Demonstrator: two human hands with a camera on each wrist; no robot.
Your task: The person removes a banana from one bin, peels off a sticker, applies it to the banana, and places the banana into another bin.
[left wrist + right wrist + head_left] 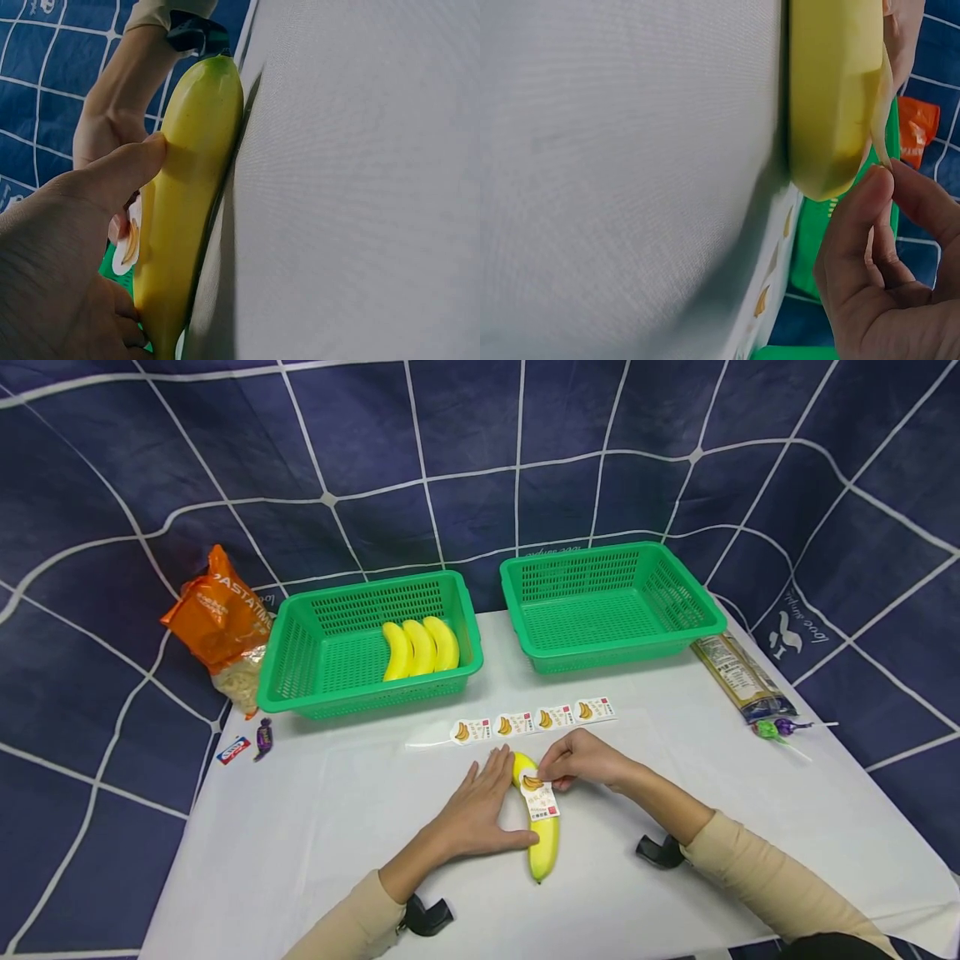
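Yellow plastic banana (542, 827) at lower centre on white surface (315, 810): left hand (480, 810) flat, steadying; right hand (581, 760) pinching banana-print sticker (538, 793) onto it. Three bananas (420, 647) in left green mesh basket (300, 652); four stickers (532, 720) left on strip.

Looks like a staged recording set rather than a home or shop: a table (300, 827) under a plain white cloth, backed on every side by a hung navy sheet (525, 460) with a white grid pattern. Arranged neatly with two matching green baskets (615, 602), a sticker strip (532, 721), and packaged snacks (217, 610) and sweets (780, 728) at the edges.
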